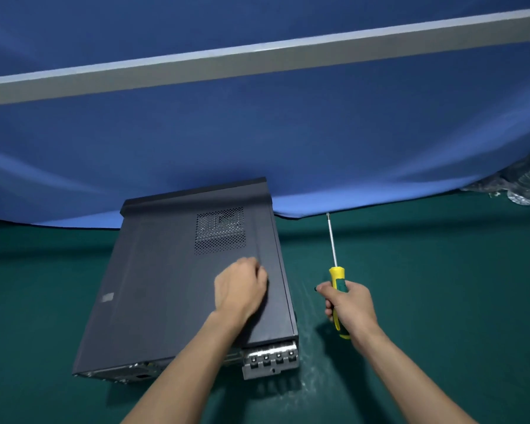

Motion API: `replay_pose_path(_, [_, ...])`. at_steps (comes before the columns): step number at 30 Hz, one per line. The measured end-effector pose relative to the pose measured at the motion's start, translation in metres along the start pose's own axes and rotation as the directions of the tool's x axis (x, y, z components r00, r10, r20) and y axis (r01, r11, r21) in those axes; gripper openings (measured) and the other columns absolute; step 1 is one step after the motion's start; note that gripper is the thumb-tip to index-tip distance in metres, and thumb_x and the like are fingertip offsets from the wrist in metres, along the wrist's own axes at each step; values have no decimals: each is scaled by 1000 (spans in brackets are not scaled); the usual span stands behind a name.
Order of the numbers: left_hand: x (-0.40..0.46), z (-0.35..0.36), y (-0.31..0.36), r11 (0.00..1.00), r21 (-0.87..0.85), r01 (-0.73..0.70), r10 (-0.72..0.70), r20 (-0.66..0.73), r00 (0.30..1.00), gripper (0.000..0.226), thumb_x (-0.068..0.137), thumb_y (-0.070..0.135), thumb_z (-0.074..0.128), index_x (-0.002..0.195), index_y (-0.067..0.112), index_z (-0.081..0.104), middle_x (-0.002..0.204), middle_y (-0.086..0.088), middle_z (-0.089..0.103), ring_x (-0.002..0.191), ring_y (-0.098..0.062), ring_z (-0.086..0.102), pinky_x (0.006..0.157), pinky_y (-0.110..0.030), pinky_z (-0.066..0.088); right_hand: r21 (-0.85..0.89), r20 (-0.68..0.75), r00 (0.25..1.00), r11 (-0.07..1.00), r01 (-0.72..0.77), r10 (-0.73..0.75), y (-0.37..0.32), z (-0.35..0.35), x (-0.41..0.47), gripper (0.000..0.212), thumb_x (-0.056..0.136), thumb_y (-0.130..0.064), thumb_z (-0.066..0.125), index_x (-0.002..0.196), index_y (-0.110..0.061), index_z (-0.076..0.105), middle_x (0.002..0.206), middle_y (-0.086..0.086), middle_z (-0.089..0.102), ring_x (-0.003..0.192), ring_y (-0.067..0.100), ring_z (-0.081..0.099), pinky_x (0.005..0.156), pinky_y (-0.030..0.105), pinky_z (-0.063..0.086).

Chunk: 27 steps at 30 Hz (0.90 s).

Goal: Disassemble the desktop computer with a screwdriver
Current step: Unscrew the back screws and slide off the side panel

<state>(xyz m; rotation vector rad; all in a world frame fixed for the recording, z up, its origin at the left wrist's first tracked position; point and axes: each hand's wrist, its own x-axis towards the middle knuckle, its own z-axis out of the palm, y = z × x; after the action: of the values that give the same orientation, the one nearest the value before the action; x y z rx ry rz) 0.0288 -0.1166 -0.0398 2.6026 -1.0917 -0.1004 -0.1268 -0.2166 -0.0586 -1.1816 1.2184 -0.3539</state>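
Dark grey desktop computer (178, 280) lying on its side on the green desk (426, 301), rear panel toward the camera, vent grille (220, 230) on the upward face. Left hand (240, 287) resting on that top panel just nearer the camera than the grille, fingers loosely curled, gripping nothing. Right hand (349, 306) just right of the computer, wrapped around the yellow-and-green handle of the screwdriver (337, 280), shaft pointing away toward the blue cloth (257, 142) behind the computer.
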Motion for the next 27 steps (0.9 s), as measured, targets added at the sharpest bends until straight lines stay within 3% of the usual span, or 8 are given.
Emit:
replay_pose_path(4, [18, 17, -10, 996, 56, 72, -68, -69, 995, 34, 90, 27, 45, 59, 18, 34, 61, 2, 49, 53, -20, 42, 50, -29, 21, -136, -83, 996, 991, 20, -31, 4, 12, 54, 19, 84, -14, 64, 68, -11, 56, 51, 1, 52, 41, 12, 49, 51, 27, 41])
replay_pose_path(9, [22, 22, -10, 991, 86, 105, -97, -91, 991, 36, 85, 23, 52, 55, 19, 31, 52, 5, 39, 46, -19, 34, 45, -26, 15, -330, -127, 989, 943, 30, -76, 9, 44, 114, 31, 85, -23, 62, 58, -15, 50, 51, 2, 53, 49, 21, 52, 53, 28, 37])
replay_pose_path(14, [24, 22, -10, 994, 62, 85, -79, -86, 993, 39, 78, 17, 60, 54, 20, 30, 48, 9, 35, 41, -17, 30, 43, -19, 10, -558, -116, 984, 829, 50, -137, 9, 69, 153, 16, 86, -28, 61, 78, -15, 64, 62, 5, 54, 66, 29, 51, 56, 29, 36])
replay_pose_path(18, [25, 21, -10, 998, 47, 34, -29, -113, 993, 33, 73, 20, 56, 53, 21, 30, 46, 10, 33, 39, -14, 27, 41, -16, 11, -656, -58, 984, 749, 90, -169, 16, 79, 173, 14, 88, -28, 59, 88, -16, 67, 72, 9, 60, 70, 30, 51, 60, 28, 35])
replay_pose_path(23, [25, 22, -12, 998, 49, 30, -24, -115, 993, 32, 72, 21, 55, 52, 21, 30, 45, 9, 34, 37, -13, 29, 36, -19, 20, -707, -7, 988, 699, 107, -157, 24, 80, 181, 12, 88, -27, 58, 89, -16, 65, 74, 6, 58, 69, 29, 49, 61, 28, 36])
replay_pose_path(27, [24, 22, -12, 999, 37, 35, -30, -115, 993, 33, 73, 20, 56, 52, 20, 31, 44, 8, 35, 37, -14, 30, 37, -19, 17, -548, 14, 994, 831, 99, -110, 20, 70, 175, 12, 86, -22, 61, 84, -10, 64, 74, 15, 67, 70, 33, 60, 63, 36, 49])
